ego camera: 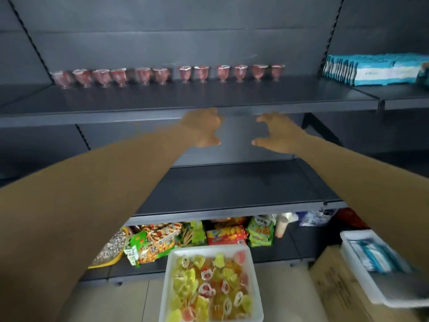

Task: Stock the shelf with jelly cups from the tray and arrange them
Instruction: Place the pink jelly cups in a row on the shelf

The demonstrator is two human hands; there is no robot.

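Both arms reached forward toward the dark metal shelf [209, 98]. The left hand [204, 129] hung in front of the shelf's front edge, fingers loosely curled, thumb pointing toward the other hand — it held nothing. The right hand [276, 133] was level with it and just beside, fingers spread and slightly bent, also holding nothing. A small gap separated the two thumbs.

A row of red jelly cups [167, 74] stood upright along the back of the shelf, against the rear panel, stemmed and lidded. Twelve could be counted, though the leftmost ones were blurred. Spacing was uneven — some touched, some stood a little apart.

To the right, on the neighbouring shelf section, lay a stack of blue-and-white packets [371, 69].

Below the arms sat a white tray [169, 263] heaped with yellow and red jelly cups [209, 287] lying at all angles. Behind the tray, on the lowest shelf, were bright snack bags [162, 238] in green, red and orange. At lower right a cardboard box [334, 282] carried a white bin [348, 238] holding blue packets.
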